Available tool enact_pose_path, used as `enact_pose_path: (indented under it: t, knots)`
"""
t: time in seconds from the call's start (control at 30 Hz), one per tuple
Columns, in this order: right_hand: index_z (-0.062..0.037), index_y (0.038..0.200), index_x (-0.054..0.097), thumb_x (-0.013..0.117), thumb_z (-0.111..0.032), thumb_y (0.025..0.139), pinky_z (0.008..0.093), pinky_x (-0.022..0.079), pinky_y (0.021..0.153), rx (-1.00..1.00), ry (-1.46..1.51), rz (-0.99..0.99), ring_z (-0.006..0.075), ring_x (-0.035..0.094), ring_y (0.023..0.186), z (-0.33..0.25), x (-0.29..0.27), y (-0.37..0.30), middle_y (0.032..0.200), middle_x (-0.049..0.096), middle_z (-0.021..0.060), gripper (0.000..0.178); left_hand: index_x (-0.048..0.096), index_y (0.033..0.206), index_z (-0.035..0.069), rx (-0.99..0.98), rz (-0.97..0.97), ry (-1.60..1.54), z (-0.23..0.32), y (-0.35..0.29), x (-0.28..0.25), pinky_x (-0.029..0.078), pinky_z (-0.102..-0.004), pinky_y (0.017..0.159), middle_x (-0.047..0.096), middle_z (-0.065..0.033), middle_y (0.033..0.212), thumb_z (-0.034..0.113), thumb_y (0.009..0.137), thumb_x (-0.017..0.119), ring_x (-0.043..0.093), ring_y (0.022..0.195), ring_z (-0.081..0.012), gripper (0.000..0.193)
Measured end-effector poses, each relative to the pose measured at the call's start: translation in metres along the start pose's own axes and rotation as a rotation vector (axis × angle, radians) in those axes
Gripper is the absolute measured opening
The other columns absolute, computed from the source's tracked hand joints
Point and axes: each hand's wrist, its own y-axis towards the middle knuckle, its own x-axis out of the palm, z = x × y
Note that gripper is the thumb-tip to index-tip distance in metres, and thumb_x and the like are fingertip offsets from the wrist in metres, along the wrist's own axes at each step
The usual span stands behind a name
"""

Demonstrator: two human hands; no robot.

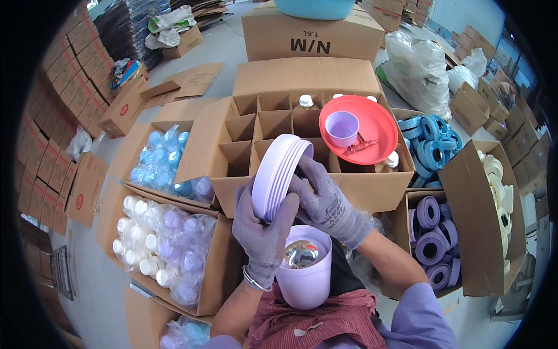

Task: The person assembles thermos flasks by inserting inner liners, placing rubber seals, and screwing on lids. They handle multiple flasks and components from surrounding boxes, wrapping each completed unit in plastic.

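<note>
Both my hands wear grey-purple gloves. My left hand [261,235] grips a lavender ribbed plastic ring [276,177] from its left and lower side, with the thumb across the ribs. The ring is tilted up on its edge. At its right rim, my right hand [328,203] has its fingers curled against the ring; some fingertips are hidden behind it. Just below my hands, a lavender plastic vessel [303,286] stands upright in my lap. A shiny, mirror-like rounded piece [300,254] shows inside its mouth.
Ahead stands a divided cardboard box [232,189] with several bottles. A red tray [378,116] on it bears a lavender cup [342,128] and a red tool. White and lavender caps [148,241] lie left; blue rings [430,145], lavender rings [433,244] and cream parts [497,192] right.
</note>
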Motion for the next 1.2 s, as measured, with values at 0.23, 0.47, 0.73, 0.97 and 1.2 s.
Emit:
enact_pose_path:
  t: [0.23, 0.47, 0.73, 0.97, 1.2]
  knots:
    - [0.0013, 0.114, 0.058, 0.056, -0.016, 0.096, 0.0321, 0.052, 0.074, 0.988, 1.218, 0.145, 0.0166, 0.063, 0.086, -0.001, 0.013, -0.011, 0.109, 0.064, 0.0112, 0.025, 0.061, 0.123, 0.002, 0.835, -0.096, 0.436, -0.049, -0.002, -0.017, 0.051, -0.0435, 0.086, 0.062, -0.0138, 0.112, 0.024, 0.060, 0.091, 0.062, 0.101, -0.0336, 0.074]
    - [0.0019, 0.129, 0.056, 0.050, -0.031, 0.103, 0.0329, 0.050, 0.096, 1.274, 0.989, -0.168, 0.0196, 0.062, 0.108, 0.010, -0.012, -0.085, 0.118, 0.062, 0.0134, 0.043, 0.069, 0.118, 0.010, 0.681, -0.740, 0.376, -0.072, 0.018, -0.066, 0.048, -0.0408, 0.083, 0.061, -0.0070, 0.101, 0.037, 0.061, 0.089, 0.059, 0.089, -0.0274, 0.067]
    - [0.0010, 0.132, 0.055, 0.044, -0.032, 0.105, 0.0324, 0.039, 0.108, 1.157, 1.099, -0.092, 0.0197, 0.052, 0.123, -0.030, 0.010, -0.098, 0.131, 0.058, 0.0134, 0.044, 0.068, 0.121, 0.014, 0.756, -1.117, 0.281, -0.085, 0.007, -0.055, 0.045, -0.0412, 0.086, 0.062, -0.0041, 0.097, 0.051, 0.078, 0.069, 0.058, 0.092, -0.0259, 0.058]
    - [-0.0019, 0.121, 0.060, 0.042, -0.016, 0.100, 0.0361, 0.036, 0.112, 0.885, 1.266, -0.264, 0.0243, 0.051, 0.127, -0.004, 0.053, -0.140, 0.136, 0.054, 0.0173, 0.032, 0.059, 0.131, 0.011, 0.645, -1.008, 0.566, -0.063, -0.036, -0.051, 0.045, -0.0444, 0.090, 0.056, -0.0102, 0.105, 0.039, 0.089, 0.064, 0.055, 0.096, -0.0312, 0.051]
    - [-0.0023, 0.124, 0.060, 0.052, -0.015, 0.095, 0.0429, 0.036, 0.110, 0.491, 0.513, -0.175, 0.0346, 0.053, 0.121, -0.026, 0.014, -0.133, 0.127, 0.059, 0.0178, 0.033, 0.058, 0.126, 0.005, 0.469, -0.751, 0.378, -0.117, -0.015, -0.044, 0.044, -0.0413, 0.097, 0.059, -0.0154, 0.127, 0.010, 0.091, 0.055, 0.055, 0.109, -0.0351, 0.035]
